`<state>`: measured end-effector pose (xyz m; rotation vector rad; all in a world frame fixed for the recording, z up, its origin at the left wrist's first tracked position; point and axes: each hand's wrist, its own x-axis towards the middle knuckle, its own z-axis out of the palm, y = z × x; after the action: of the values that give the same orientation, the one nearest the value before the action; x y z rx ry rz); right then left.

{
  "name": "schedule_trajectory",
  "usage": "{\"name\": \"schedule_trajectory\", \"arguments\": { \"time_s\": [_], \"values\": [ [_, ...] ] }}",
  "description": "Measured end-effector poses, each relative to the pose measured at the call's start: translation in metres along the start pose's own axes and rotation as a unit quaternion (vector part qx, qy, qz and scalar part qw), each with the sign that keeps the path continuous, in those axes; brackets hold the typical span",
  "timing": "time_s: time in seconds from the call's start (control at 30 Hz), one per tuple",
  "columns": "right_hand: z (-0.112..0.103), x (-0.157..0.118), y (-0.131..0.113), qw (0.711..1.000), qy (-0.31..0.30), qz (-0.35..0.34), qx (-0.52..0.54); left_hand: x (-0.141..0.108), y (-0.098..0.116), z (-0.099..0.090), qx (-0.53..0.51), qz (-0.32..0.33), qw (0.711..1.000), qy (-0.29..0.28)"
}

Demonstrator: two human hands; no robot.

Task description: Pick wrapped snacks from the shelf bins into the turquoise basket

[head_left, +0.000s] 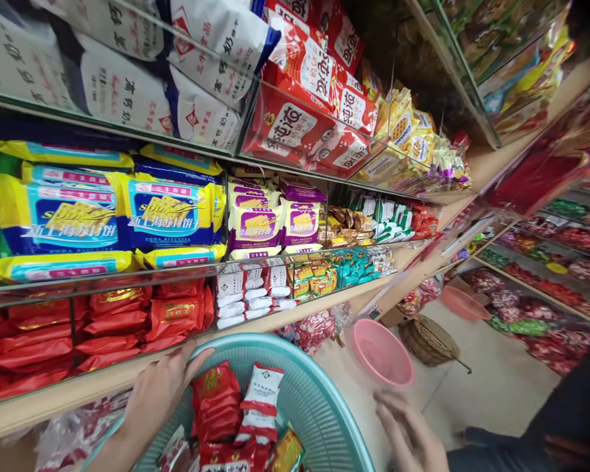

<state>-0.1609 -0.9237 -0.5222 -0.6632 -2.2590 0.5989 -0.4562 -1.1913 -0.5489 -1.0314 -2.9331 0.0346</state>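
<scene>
In the head view a teal plastic basket (319,387) sits low, against the front of the shelves. My left hand (167,380) is closed over its rim. Inside lie red packets (216,400), white-and-red packets (263,393) and a gold-and-green packet (288,449). To the right of the basket, apart from it, my right hand (408,429) hangs with loosely bent fingers and nothing visible in them; it is slightly blurred.
Glass-fronted shelves hold yellow-and-blue biscuit packs (164,210), purple-and-cream packs (255,219), red packets (177,314) and small white packets (246,292). A pink basin (381,351) and a wicker basket (430,341) stand on the floor. A dark-clothed leg (511,452) shows at right.
</scene>
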Motion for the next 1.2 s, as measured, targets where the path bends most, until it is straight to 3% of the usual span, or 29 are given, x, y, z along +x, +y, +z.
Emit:
{"name": "schedule_trajectory", "arguments": {
  "time_s": [0.1,0.23,0.37,0.53,0.77,1.2],
  "values": [
    [0.013,0.077,0.004,0.995,-0.042,-0.088,-0.031,0.001,-0.007,0.005,0.058,0.031,0.998,-0.018],
    [0.056,0.177,0.005,0.962,-0.101,-0.224,-0.116,0.0,-0.01,0.005,0.078,0.009,0.996,-0.041],
    [0.095,0.236,0.001,0.913,-0.143,-0.292,-0.247,-0.003,-0.007,-0.003,0.081,0.005,0.996,-0.045],
    [0.116,0.253,0.0,0.874,-0.169,-0.315,-0.331,-0.005,0.0,-0.013,0.087,0.011,0.995,-0.047],
    [0.123,0.262,-0.002,0.868,-0.18,-0.318,-0.335,-0.01,0.015,-0.028,-0.007,-0.067,0.998,-0.003],
    [0.118,0.256,-0.004,0.86,-0.169,-0.343,-0.339,-0.015,0.027,-0.041,-0.009,-0.083,0.996,-0.014]
  ]
}}
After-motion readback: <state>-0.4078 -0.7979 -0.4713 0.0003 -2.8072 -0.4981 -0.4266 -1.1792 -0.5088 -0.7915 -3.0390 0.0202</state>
